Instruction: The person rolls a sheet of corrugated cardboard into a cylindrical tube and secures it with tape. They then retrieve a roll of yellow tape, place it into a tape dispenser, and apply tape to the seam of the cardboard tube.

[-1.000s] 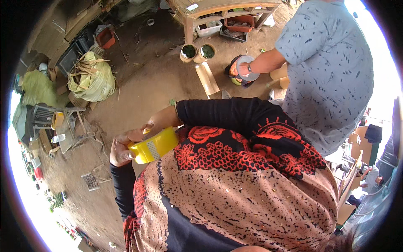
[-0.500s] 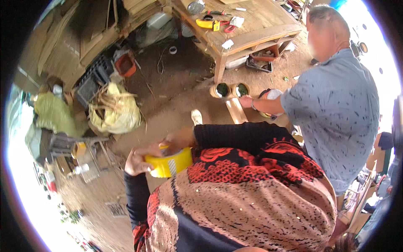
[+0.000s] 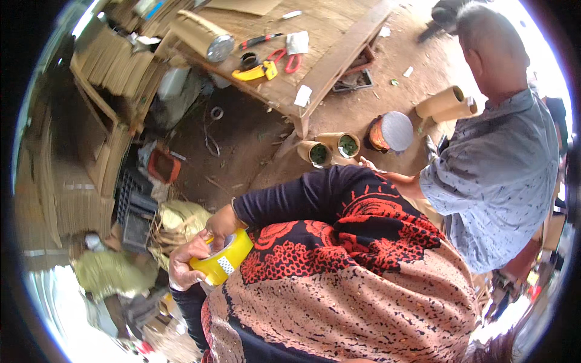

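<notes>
A wide roll of yellow packing tape (image 3: pixel 235 253) is held close against my patterned top. My left hand (image 3: pixel 186 266) grips its outer side, with the thumb low on the rim and the fingers over the upper edge. My right hand (image 3: pixel 223 224) comes across from the right and has its fingers in the roll's opening; their tips are partly hidden. The right sleeve is dark and stretches across above the roll.
A person in a grey-blue shirt (image 3: pixel 496 175) bends at the right, reaching toward two cardboard tubes (image 3: pixel 307 158) with green contents. Beside them stands a round stool (image 3: pixel 397 131). A wooden table (image 3: pixel 339 36) carries a yellow tape dispenser (image 3: pixel 257 71) and red-handled scissors (image 3: pixel 292 62). Stacked cardboard (image 3: pixel 78 218) lines the left.
My view has turned, so the table and surroundings sit differently. The tape roll is still between both hands, lower in view, and my right fingers are now deeper in its opening.
</notes>
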`<state>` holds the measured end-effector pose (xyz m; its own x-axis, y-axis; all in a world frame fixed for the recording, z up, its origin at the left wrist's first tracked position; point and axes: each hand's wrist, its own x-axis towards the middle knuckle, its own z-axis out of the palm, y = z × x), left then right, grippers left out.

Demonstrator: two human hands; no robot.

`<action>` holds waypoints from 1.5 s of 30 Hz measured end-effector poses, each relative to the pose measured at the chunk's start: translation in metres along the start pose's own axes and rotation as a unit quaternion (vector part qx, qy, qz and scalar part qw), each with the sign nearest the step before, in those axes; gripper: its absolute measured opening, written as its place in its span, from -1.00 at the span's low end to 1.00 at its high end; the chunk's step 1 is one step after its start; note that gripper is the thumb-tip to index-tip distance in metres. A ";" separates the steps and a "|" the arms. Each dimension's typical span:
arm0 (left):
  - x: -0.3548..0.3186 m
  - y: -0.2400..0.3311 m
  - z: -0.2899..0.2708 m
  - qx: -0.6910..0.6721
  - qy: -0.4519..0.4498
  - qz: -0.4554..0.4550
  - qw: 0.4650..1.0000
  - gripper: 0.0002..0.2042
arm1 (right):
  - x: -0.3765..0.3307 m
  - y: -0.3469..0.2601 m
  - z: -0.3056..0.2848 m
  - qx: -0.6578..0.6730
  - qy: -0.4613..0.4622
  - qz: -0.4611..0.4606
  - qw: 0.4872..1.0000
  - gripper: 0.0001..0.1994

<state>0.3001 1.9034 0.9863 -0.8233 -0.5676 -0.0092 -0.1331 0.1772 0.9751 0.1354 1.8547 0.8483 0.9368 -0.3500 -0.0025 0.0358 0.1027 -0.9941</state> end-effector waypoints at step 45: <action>0.544 -0.010 -0.359 0.005 -0.486 -0.011 0.874 -0.64 | -0.034 -0.097 -0.439 -0.001 0.591 -0.142 0.794 -0.58</action>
<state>0.0513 1.3040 1.0515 -0.8998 0.3790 -0.2164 -0.1554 0.1850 0.9704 -0.0527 1.4474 0.8972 -0.0910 -0.9882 0.1230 0.1851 -0.1381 -0.9730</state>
